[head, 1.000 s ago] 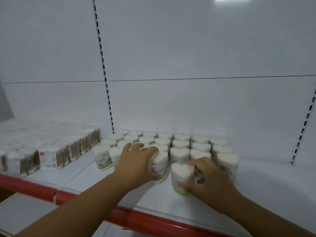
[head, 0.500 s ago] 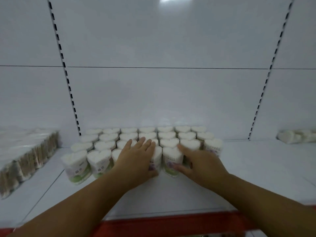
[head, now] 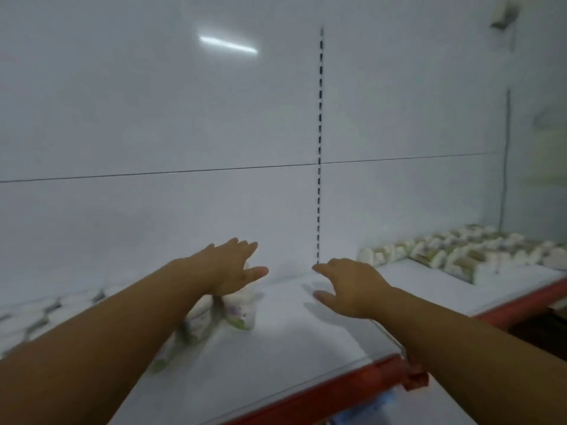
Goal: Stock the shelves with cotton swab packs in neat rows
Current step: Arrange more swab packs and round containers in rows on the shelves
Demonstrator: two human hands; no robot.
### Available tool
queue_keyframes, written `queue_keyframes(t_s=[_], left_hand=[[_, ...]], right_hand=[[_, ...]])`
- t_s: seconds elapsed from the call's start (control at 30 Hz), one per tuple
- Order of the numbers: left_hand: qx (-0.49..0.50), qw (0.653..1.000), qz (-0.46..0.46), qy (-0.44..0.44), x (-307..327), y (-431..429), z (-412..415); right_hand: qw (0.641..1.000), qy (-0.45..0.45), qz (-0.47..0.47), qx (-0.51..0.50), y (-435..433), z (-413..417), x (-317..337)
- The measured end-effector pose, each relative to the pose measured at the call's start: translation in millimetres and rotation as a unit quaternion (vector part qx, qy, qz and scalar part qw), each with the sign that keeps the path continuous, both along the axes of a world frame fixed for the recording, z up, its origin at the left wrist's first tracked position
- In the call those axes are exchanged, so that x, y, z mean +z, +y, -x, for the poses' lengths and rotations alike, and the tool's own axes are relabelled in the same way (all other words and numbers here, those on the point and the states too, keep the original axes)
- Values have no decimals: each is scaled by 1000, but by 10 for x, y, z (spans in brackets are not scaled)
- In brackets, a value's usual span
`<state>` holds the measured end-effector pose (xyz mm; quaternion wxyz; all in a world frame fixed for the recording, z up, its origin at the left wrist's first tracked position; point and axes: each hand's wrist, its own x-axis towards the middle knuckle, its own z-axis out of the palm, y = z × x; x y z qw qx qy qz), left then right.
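Note:
The frame is blurred by motion. White heart-shaped cotton swab packs (head: pixel 241 311) stand in rows on the white shelf (head: pixel 306 348), mostly hidden under my left forearm. My left hand (head: pixel 228 266) hovers above them with fingers straight, holding nothing. To the right, my right hand (head: pixel 349 286) is spread over bare shelf, fingers relaxed and empty. A heap of more swab packs (head: pixel 460 256) lies at the far right of the shelf.
The shelf has a red front edge (head: pixel 337 391) and a white back panel with a slotted upright (head: pixel 319 148). More white packs (head: pixel 36 314) sit blurred at the far left. Bare shelf lies between my right hand and the heap.
Both hands have let go of the packs and lifted off them. The view has swung right, so the rows now sit at lower left and the heap at right shows.

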<state>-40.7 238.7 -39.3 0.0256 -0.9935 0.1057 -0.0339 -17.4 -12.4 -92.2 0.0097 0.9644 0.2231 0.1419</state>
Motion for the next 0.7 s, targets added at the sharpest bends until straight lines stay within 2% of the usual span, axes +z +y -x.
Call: queue_keyframes(t_s=[0.07,0.17,0.3,0.53,0.6,0.7], left_hand=[[-24,1000,9,-5,93,-672,-306],[-80,996,48,-16,38,-1594,-592],[-134,988,78,26,-384,-2457,-758],[-130,984,80,92,-901,-3090,-1161],[-125,983,102,82,-956,-3121,-1338],[-102,978,182,11,-1021,-3055,-1698]], right_hand=[[996,51,66,-7,-460,-39,-3],[997,72,12,-23,-1140,-69,-47],[996,81,29,-15,-1932,19,-291],[991,113,-53,-47,-2812,-133,-546],[989,113,-76,-55,-2882,-285,-574],[991,89,-91,-45,-2848,-599,-626]])
